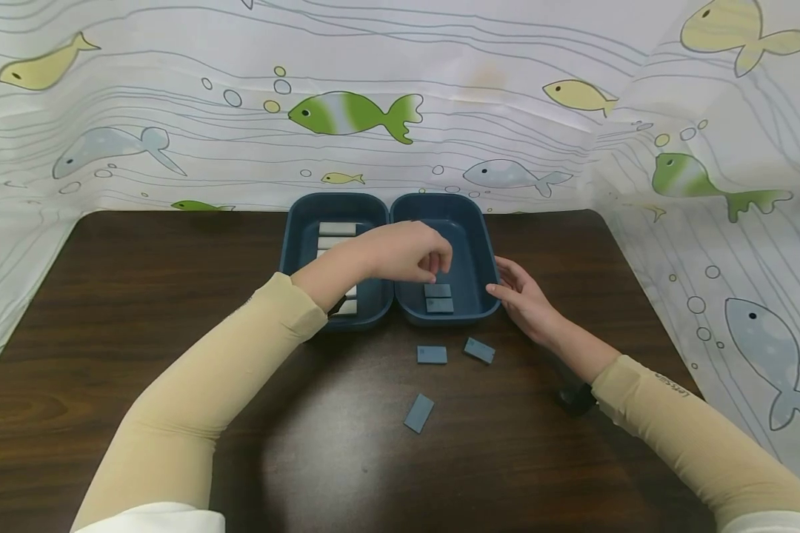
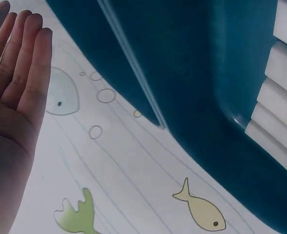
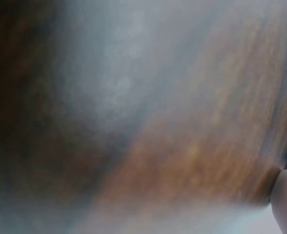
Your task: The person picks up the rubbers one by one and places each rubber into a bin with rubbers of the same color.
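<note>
Two blue plastic bins stand side by side at the far edge of the table. Over the right bin (image 1: 463, 222) hovers my left hand (image 1: 413, 252), its fingers bent downward and relaxed in the left wrist view, with nothing visible in them. Just below the fingertips, two blue-grey tiles (image 1: 439, 305) lie at the near end of that bin. My right hand (image 1: 527, 303) holds the bin's right wall, thumb at the rim and fingers along the outside. The left bin (image 1: 300, 222) has a row of several white blocks (image 1: 338, 229), partly hidden by my left forearm.
Three more blue-grey tiles lie on the dark wooden table in front of the bins: one flat-on (image 1: 432, 355), one tilted tile (image 1: 480, 350) to its right, and a slanted tile (image 1: 418, 413) nearer me. A fish-print sheet (image 1: 373, 59) rises behind the table.
</note>
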A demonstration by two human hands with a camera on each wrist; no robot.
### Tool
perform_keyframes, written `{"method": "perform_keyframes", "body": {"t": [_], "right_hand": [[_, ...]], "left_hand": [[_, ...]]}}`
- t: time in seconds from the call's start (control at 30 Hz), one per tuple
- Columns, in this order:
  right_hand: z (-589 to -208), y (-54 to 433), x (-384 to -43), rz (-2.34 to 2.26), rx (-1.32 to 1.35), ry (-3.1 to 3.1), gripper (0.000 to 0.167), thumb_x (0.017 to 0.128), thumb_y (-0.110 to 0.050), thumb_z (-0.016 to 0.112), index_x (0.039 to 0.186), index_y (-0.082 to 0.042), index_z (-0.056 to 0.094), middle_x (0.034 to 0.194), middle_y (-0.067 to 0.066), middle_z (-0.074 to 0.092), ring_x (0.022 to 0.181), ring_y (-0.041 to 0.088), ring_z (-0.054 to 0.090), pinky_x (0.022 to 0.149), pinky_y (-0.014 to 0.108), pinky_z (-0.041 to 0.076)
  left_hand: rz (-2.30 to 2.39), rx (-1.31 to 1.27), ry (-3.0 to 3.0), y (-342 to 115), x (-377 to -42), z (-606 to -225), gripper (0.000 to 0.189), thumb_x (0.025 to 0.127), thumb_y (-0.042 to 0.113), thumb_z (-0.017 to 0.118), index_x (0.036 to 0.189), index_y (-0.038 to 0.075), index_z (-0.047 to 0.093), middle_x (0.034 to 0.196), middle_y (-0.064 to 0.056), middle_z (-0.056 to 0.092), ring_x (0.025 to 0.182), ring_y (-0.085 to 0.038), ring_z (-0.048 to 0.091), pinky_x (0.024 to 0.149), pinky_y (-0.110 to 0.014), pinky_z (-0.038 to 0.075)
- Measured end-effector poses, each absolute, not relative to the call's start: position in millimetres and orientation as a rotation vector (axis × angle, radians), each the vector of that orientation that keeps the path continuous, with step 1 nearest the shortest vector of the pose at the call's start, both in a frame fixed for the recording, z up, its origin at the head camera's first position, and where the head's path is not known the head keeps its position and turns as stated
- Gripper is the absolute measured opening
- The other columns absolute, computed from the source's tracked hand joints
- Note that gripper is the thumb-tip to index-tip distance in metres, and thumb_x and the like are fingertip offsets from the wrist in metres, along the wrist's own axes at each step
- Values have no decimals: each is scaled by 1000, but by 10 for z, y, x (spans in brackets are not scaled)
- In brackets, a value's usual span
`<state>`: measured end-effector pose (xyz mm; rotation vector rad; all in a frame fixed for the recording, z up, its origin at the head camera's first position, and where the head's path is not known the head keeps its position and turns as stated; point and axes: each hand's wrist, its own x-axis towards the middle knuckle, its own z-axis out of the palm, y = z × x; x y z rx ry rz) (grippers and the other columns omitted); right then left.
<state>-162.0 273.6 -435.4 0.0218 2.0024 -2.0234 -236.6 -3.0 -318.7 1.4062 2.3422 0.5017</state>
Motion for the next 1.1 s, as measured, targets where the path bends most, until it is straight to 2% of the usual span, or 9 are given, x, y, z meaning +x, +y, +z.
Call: {"method": "perform_keyframes", "body": {"t": [0.67,1.1], "right_hand": [[-4355,2724,-1634,-2020,58,2009,64,108,-5,54,165,-6,24,163,10,34,140,12,42,105,11,45],[-4357,2713,-1645,-2011,67,2021,66,107,-4,54,165,-5,22,166,13,31,145,16,39,108,13,43]], "left_hand": [[488,1512,2308,-203,-1959,-3218,20,97,11,79,117,11,75,112,-4,77,100,-17,70,93,-31,60],[544,1552,2220,-231,-1681,-3356,18,98,12,79,115,13,75,105,-1,76,98,-16,70,90,-29,58]]}}
